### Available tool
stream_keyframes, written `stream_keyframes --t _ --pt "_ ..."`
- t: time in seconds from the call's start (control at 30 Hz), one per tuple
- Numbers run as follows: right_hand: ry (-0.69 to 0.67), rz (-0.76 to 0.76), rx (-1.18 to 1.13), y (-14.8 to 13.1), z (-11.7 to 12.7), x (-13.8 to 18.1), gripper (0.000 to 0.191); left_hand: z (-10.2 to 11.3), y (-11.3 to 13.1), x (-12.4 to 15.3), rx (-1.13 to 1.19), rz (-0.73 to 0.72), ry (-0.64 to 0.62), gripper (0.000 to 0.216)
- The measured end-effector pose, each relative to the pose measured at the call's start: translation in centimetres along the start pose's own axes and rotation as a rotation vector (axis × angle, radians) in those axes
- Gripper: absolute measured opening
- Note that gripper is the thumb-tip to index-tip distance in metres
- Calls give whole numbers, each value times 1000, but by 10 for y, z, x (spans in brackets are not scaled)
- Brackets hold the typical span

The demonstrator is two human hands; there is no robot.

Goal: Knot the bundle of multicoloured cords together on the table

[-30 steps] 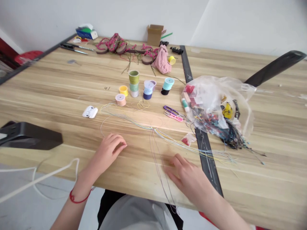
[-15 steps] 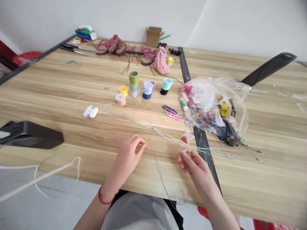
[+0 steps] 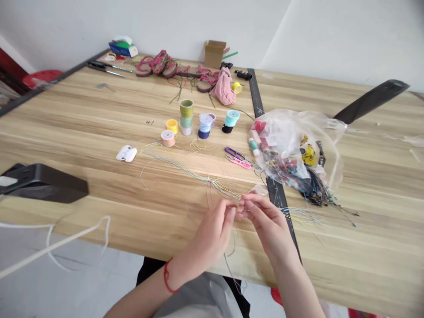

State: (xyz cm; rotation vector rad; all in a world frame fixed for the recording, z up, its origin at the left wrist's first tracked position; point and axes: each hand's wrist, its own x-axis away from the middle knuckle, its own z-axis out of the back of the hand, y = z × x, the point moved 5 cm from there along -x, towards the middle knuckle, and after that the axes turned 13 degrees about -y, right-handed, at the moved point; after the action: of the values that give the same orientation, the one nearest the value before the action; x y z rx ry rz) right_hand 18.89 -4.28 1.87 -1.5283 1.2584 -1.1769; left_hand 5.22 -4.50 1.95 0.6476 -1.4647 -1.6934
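At the front edge of the wooden table (image 3: 66, 110), the left hand (image 3: 212, 232), wearing a red string bracelet (image 3: 167, 277), and the right hand (image 3: 268, 223) are curled and meet at the fingertips (image 3: 247, 199). They seem to pinch the thin coloured threads (image 3: 198, 175), but the fingers hide the grip. These threads lie on the table and run into the hands. Behind them stand thread spools (image 3: 186, 108), and to the right lie small scissors (image 3: 236, 157) and a plastic bag (image 3: 294, 145).
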Motion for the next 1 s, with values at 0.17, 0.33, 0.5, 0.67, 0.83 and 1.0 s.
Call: stream_keyframes --t 0.17,0.33,0.5,0.67,0.83,1.0 --pt "109 0 59 8 16 4 26 -4 -20 43 589 178 -277 53" --pt "158 10 252 15 36 11 25 33 -44 81 415 370 -183 47" --pt "185 90 669 17 23 28 28 52 -38 92 -108 298 -90 32" --pt "-324 124 789 22 -35 49 29 36 -20 80 -497 62 -105 22" --pt "-329 148 819 18 -30 54 10 25 -19 66 -683 -82 -24 20" --pt "-223 216 950 9 3 51 12 9 -12 60 -942 -317 -221 12"
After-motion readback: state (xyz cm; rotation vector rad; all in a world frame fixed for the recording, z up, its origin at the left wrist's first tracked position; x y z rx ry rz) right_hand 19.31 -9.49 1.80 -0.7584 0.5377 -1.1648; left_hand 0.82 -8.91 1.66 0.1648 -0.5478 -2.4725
